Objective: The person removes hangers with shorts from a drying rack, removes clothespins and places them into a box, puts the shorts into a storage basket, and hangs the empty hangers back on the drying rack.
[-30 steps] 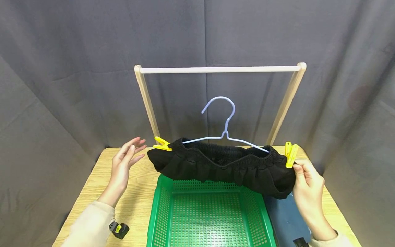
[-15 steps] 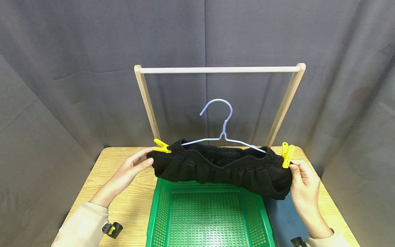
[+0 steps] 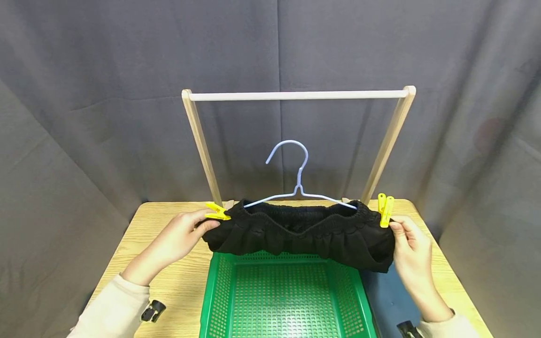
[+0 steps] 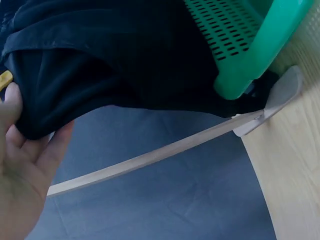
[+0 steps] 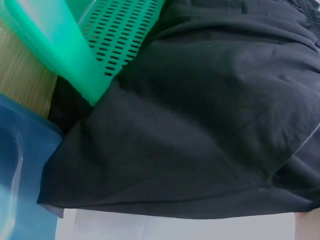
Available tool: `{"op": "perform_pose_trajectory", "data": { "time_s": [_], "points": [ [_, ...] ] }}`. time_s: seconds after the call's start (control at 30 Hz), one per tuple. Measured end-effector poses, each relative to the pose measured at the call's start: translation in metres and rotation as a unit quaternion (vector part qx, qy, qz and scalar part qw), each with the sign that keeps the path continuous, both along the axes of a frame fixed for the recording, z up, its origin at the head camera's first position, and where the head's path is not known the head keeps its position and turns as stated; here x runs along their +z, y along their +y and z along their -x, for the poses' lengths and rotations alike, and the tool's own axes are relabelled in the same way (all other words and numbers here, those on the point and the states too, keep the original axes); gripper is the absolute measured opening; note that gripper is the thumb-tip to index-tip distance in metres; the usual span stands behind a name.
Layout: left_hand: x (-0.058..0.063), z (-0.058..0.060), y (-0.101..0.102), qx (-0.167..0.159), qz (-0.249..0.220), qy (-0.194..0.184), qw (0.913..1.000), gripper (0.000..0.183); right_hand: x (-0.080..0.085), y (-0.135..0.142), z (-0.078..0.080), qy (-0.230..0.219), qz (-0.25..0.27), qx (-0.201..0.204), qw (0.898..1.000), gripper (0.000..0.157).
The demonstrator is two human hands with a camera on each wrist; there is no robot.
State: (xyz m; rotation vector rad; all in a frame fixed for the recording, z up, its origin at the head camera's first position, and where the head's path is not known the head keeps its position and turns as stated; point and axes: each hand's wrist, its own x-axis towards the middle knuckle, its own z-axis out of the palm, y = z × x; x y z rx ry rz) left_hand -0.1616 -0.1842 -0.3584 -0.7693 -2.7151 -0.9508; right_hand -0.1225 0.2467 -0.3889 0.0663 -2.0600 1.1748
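Observation:
Black shorts (image 3: 296,241) with a gathered elastic waist are stretched wide over the green basket. The arms of a pale lilac hanger (image 3: 298,185) go into the waist opening, and its hook stands up free. A yellow clothespin (image 3: 217,211) clips the waist at the left end; another yellow clothespin (image 3: 386,211) clips it at the right. My left hand (image 3: 183,234) grips the left corner, thumb in front and fingers behind, as the left wrist view shows. My right hand (image 3: 416,251) pinches the right corner just below its clothespin. The shorts' legs (image 5: 165,135) hang down past the basket's far rim.
A wooden rack with a white crossbar (image 3: 296,96) stands behind the shorts. The green perforated basket (image 3: 205,300) sits at the table's front middle. A blue bin (image 3: 389,300) lies to its right. Wooden table (image 3: 181,281) shows on the left, and grey curtains (image 3: 105,117) surround it.
My left hand has moved right from open air and taken hold of the shorts' left corner. Shorts and hanger have shifted slightly left, the hook a little lower; my right hand keeps its grip.

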Motion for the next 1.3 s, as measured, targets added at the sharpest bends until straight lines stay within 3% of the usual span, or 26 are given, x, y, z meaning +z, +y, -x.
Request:
{"op": "perform_pose_trajectory", "data": {
  "time_s": [0.2, 0.33, 0.5, 0.67, 0.77, 0.93, 1.1, 1.3],
  "points": [
    [0.0, -0.003, 0.004, 0.063, -0.02, 0.028, 0.9974, 0.022, 0.0, 0.0, 0.004, 0.024, -0.057, -0.001, 0.998, 0.007],
    [-0.002, -0.006, 0.005, 0.117, -0.054, 0.048, 0.9906, 0.019, 0.0, 0.005, 0.007, 0.051, -0.109, 0.04, 0.992, 0.015],
    [-0.009, -0.008, 0.006, 0.163, -0.077, 0.109, 0.9775, 0.012, 0.0, 0.01, 0.007, 0.065, -0.161, 0.097, 0.98, 0.026],
    [-0.017, -0.011, 0.008, 0.182, -0.098, 0.161, 0.965, 0.013, 0.003, 0.014, 0.004, 0.04, -0.183, 0.116, 0.975, 0.028],
    [-0.019, -0.012, 0.009, 0.191, -0.114, 0.173, 0.9594, 0.013, 0.007, 0.018, 0.002, 0.011, -0.184, 0.123, 0.975, 0.025],
    [-0.021, -0.013, 0.01, 0.207, -0.146, 0.165, 0.9533, 0.013, 0.025, 0.027, 0.003, -0.004, -0.213, 0.15, 0.965, 0.026],
    [-0.022, -0.013, 0.01, 0.222, -0.159, 0.15, 0.9502, 0.012, 0.053, 0.031, 0.007, -0.004, -0.231, 0.19, 0.954, 0.033],
    [-0.022, -0.013, 0.01, 0.225, -0.169, 0.152, 0.9475, 0.01, 0.082, 0.025, 0.012, -0.072, -0.258, 0.224, 0.937, 0.032]
  ]
}}
